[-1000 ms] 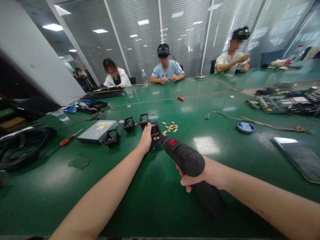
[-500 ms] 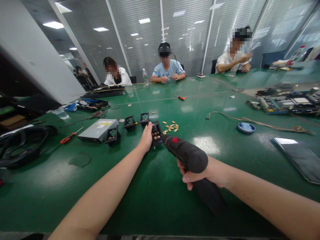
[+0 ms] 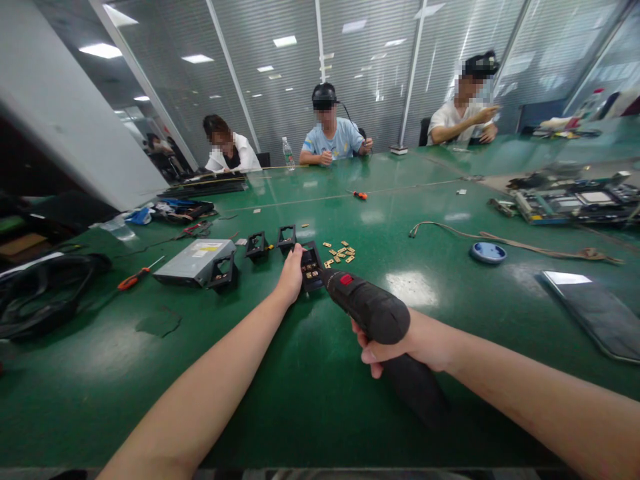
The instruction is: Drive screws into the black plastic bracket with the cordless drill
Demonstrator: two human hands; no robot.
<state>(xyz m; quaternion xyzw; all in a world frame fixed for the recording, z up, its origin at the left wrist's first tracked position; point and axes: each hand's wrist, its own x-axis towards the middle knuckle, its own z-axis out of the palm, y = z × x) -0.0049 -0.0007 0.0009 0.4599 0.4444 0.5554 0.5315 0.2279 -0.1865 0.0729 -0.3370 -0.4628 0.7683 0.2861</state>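
Observation:
My right hand (image 3: pixel 380 347) is wrapped round the grip of a black cordless drill (image 3: pixel 370 303) with a red mark on top. The drill's nose points left, close to the right side of a black plastic housing (image 3: pixel 313 283); whether the tip touches it I cannot tell. Closed on the left edge of that housing is my left hand (image 3: pixel 290 273), thumb uppermost. Small brass-coloured parts show inside the housing. Just beyond it lies a loose group of small brass plates (image 3: pixel 343 252). Similar black frames (image 3: pixel 223 273) stand to the left of my left hand.
A silver disc drive (image 3: pixel 193 261) and an orange screwdriver (image 3: pixel 134 279) lie to the left. On the right are a blue round lid (image 3: pixel 488 252), a cable (image 3: pixel 450 230), a phone (image 3: pixel 593 313) and circuit boards (image 3: pixel 575 200). Several people sit across the green table (image 3: pixel 280 413).
The whole view has shifted slightly. Both my hands keep their holds on the housing and drill. Across the table, the person in blue has raised one hand.

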